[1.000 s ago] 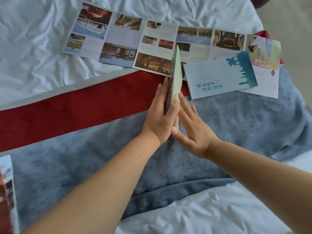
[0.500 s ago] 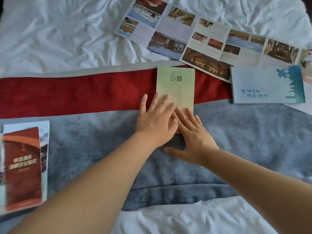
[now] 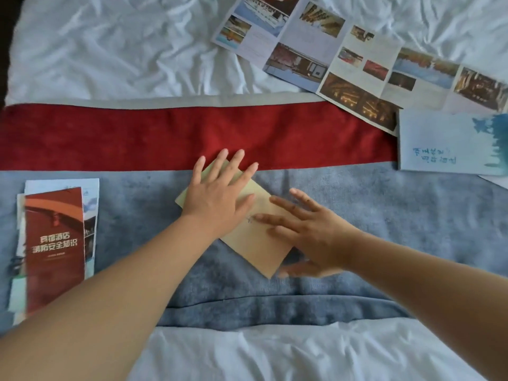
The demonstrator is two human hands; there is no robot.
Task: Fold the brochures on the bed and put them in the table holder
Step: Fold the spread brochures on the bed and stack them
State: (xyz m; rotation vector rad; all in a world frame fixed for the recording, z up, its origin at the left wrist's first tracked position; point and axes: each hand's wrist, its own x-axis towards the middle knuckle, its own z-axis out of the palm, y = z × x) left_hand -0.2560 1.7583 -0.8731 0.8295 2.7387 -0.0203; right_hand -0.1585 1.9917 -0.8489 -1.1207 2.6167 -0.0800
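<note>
- Paper brochure, pale yellow-green, folded to a flat rectangle (image 3: 255, 243): lies skewed on the plush grey-blue bed runner (image 3: 384, 215), its far corner over the runner's red velvety band (image 3: 137, 136).
- Left hand (image 3: 217, 196): flat, fingers spread, pressing the brochure's upper half.
- Right hand (image 3: 310, 232): fingers straight and fanned on the lower half; the thumb by the near corner is blurred, contact unclear.
- Small dark mark between the 2 hands, unreadable.
- Long unfolded photo leaflet (image 3: 343, 59) and pale blue folded card (image 3: 445, 144), both cut off at right.
- Red folded brochure atop a paper stack (image 3: 55, 243), left.
- Crumpled white sheet (image 3: 110, 50).
</note>
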